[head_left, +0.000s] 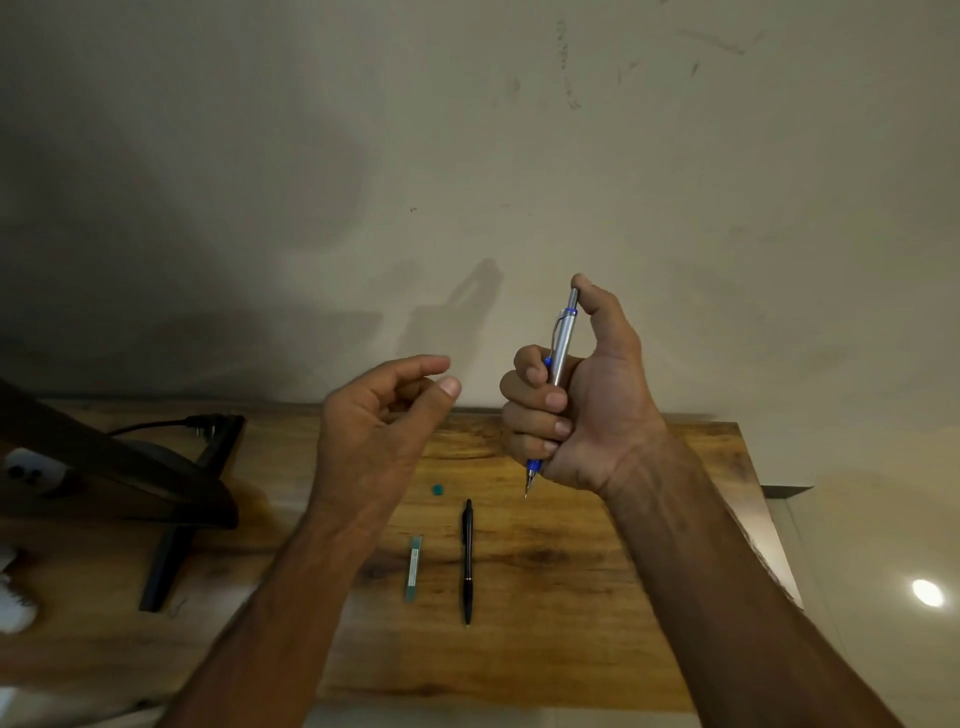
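**Mechanical pencil upright in the right fist, thumb on the button**

The right hand (576, 415) is up above the desk (623, 597), fingers wrapped tight round a silver and blue mechanical pencil (562, 343). The pencil stands almost upright with its fine metal tip (528, 486) pointing down out of the bottom of the fist. It is well clear of the wood. The thumb (597, 301) reaches up and sits right on the push button at the top end. The clip faces left, away from the palm.

Over to the left hand (374, 415): it hovers level with the right, near it but not touching. Its fingers are loosely curled and the thumb is stretched towards the forefinger with a gap between them. I can make out nothing in that gap; anything very thin there would be too fine to see.

Down on the desk, between the two forearms, a black pen (467, 561) lies lengthwise. Just beside it on the left lies a slim teal lead case (414, 567), parallel to it. A small teal cap (438, 489) sits apart, a little farther back. At the far left stands a dark monitor stand (166, 561), with a black cable (150, 426) trailing behind it. A scuffed pale wall (467, 156) fills the background.
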